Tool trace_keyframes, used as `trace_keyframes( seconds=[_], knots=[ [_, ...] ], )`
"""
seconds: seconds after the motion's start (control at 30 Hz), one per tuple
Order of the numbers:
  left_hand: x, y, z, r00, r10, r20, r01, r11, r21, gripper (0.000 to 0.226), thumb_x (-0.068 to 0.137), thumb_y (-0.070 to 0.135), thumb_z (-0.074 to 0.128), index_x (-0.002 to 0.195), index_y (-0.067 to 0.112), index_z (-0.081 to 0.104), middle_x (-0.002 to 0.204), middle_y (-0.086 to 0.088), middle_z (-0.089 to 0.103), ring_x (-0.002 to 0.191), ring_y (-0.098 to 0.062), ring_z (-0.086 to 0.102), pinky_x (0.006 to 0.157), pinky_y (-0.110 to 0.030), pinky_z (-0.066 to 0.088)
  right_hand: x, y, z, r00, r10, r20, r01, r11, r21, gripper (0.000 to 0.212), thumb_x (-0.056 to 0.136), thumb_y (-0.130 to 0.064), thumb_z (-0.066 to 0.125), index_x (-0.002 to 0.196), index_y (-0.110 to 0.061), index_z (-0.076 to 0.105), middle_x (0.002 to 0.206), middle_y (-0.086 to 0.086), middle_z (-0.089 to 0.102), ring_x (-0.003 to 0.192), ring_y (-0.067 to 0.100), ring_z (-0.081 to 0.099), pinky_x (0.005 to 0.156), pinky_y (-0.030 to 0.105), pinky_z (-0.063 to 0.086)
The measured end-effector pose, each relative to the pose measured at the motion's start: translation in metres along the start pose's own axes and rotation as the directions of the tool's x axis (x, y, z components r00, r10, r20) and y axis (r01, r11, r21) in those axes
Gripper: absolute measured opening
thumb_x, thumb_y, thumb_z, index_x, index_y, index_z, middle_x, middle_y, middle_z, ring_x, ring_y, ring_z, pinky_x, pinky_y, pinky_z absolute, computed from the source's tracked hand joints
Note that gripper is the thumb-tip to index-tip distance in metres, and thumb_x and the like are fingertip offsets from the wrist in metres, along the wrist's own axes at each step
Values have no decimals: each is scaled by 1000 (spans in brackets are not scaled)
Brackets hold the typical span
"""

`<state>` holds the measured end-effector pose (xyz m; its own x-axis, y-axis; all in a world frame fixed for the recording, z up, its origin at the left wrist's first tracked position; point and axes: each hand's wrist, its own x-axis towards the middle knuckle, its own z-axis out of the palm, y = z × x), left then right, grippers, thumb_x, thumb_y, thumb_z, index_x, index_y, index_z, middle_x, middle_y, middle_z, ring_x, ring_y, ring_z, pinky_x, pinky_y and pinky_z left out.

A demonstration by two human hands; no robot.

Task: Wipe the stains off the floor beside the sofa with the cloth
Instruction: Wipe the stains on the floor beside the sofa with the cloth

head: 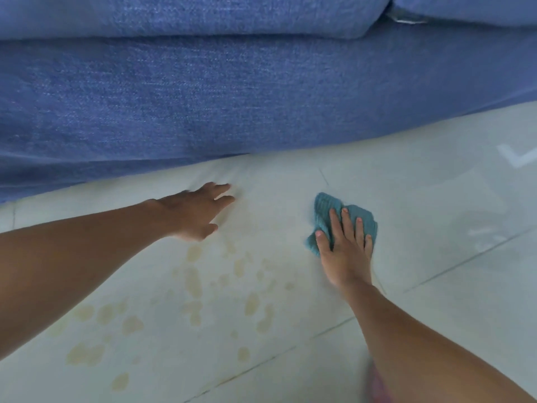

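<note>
A teal cloth [325, 209] lies bunched on the pale tiled floor [436, 213], right of centre. My right hand [344, 248] presses flat on top of it, fingers spread over the fabric. My left hand [197, 210] rests palm-down on the floor near the sofa's lower edge, fingers apart, holding nothing. Yellowish stains [193, 282] spot the tile between and below my two arms, spreading toward the lower left. The cloth sits to the upper right of the stains, apart from them.
A blue fabric sofa [232, 97] fills the upper half, its base meeting the floor just beyond my left hand. Grout lines [470, 258] cross the tiles at right. A white mark [517, 157] shows on the floor at far right.
</note>
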<state>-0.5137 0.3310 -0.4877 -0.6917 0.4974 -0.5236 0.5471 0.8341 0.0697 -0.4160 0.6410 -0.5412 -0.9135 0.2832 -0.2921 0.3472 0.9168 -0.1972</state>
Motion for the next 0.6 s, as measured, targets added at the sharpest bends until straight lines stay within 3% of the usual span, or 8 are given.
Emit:
trace_keyframes(
  seconds=[0.1,0.2,0.27,0.37,0.47,0.6],
  knots=[
    [7,6,7,999,9,-46,-8,1000,4,66,102,34,43,158,23,9,167,3,-8,154,-20,-4,119,-54,26,-71,0,27,979,169,-117,-165,985,48,70,96,-60,12,161,-33,14,170,-5,9,156,26,7,125,49,7],
    [15,6,7,991,24,-130,-24,1000,3,60,101,31,42,155,24,16,164,0,2,152,-20,4,114,-53,33,-124,-28,49,937,297,-186,-271,950,153,66,96,-51,33,154,-21,40,162,7,37,149,37,32,117,57,24],
    [17,6,3,990,25,-140,-29,999,-20,57,101,29,43,153,25,19,164,0,6,151,-19,9,112,-49,36,-134,-42,59,931,317,-179,-296,946,133,64,96,-47,37,151,-16,45,159,11,42,145,41,37,115,59,26],
    [19,5,2,991,34,-130,-36,999,-19,58,100,31,45,153,25,20,164,1,6,151,-18,9,112,-49,36,-114,-37,53,947,272,-174,-262,962,75,68,95,-52,30,155,-20,37,164,7,33,151,39,27,119,58,19],
    [16,1,9,995,47,-89,-48,999,-13,65,101,34,44,157,26,11,166,3,-4,154,-19,-3,120,-53,23,-63,-21,34,971,211,-108,-212,977,6,72,96,-59,12,161,-30,11,171,-3,6,157,31,2,125,53,2],
    [13,-2,12,997,51,-50,-52,998,-20,69,102,36,43,159,28,4,167,8,-12,154,-18,-9,123,-52,14,-22,-22,18,969,231,-82,-229,973,41,65,103,-55,19,161,-32,2,171,-5,-5,157,28,-7,125,51,-4]
  ],
)
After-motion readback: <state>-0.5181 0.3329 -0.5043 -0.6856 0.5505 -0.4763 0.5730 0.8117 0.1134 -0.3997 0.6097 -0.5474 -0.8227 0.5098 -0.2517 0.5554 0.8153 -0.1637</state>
